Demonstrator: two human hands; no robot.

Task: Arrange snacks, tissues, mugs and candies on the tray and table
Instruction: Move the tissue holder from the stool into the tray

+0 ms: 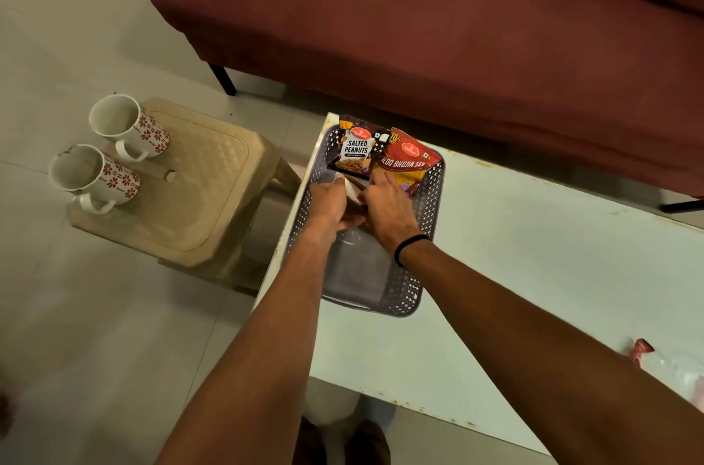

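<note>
Two bare forearms reach forward and converge. The left hand (pixel 329 203) is palm down with fingers curled, seemingly gripping something. The right hand (pixel 388 207), a black band (pixel 409 245) around its wrist, lies just beside it, fingers extended forward.

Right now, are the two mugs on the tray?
No, both mugs stand on the beige stool, apart from the tray.

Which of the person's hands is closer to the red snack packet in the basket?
The right hand. Its fingers touch the red snack packet at its near left edge. The left hand is further left, below the salted peanuts packet, apart from the red one.
</note>
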